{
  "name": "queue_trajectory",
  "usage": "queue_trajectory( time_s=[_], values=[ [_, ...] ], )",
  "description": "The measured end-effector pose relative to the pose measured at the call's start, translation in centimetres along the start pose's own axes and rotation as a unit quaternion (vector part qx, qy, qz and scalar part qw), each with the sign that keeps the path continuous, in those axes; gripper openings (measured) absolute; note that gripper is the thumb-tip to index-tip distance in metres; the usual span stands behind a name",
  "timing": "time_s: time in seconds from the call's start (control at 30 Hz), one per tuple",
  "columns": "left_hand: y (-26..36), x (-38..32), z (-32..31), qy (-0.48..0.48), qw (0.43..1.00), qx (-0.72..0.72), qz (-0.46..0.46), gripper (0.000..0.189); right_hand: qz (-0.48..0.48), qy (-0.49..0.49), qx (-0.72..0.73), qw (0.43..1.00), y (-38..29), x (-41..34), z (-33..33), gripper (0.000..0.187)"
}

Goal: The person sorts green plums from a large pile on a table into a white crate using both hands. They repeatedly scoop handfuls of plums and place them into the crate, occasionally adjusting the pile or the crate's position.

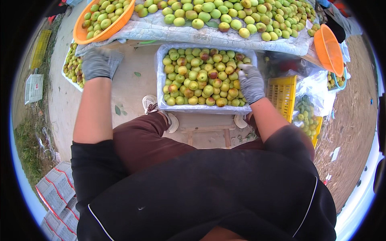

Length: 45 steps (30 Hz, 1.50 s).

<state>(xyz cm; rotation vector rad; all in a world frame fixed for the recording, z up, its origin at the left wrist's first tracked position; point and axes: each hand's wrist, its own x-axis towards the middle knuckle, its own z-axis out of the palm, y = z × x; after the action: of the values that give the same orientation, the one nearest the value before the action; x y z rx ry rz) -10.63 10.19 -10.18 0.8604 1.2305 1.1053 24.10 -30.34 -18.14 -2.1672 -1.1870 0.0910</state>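
Observation:
A crate with a thin plastic liner (159, 78) stands in front of me, full of green jujubes (202, 76) with reddish-brown patches. My right hand (251, 82), in a grey knitted glove, is over the crate's right rim. Its fingers are apart beside the fruit, and no jujube shows between them. My left hand (96, 64), gloved the same way, is motion-blurred near the table's front left edge. Beside it hangs a greyish printed sheet (117, 61); whether the hand touches it or holds anything is unclear.
A quilted cloth (187, 31) covers the table, with many jujubes heaped on it. Orange baskets (120, 25) stand at both ends, the right one (328, 49) tilted. Another fruit crate (72, 67) is at left, and a yellow crate (282, 95) at right. A low wooden stool (208, 129) is beneath me.

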Motion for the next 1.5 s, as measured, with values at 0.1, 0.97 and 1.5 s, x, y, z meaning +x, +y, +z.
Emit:
queue_trajectory(
  time_s=[0.1,0.97,1.5],
  values=[
    [-6.2,-7.5,3.3,-0.185,0.935,0.282,0.108,0.019,-0.116,-0.115,0.044,0.986,-5.3,0.0,2.6,0.028],
    [-13.8,-20.6,7.0,-0.485,0.518,0.674,0.208,0.034,-0.041,-0.111,-0.222,0.968,2.5,6.3,3.0,0.030],
    [-13.9,-22.1,6.5,-0.411,0.653,0.594,0.228,0.039,-0.027,-0.036,-0.055,0.997,-2.7,1.5,-1.2,0.025]
  ],
)
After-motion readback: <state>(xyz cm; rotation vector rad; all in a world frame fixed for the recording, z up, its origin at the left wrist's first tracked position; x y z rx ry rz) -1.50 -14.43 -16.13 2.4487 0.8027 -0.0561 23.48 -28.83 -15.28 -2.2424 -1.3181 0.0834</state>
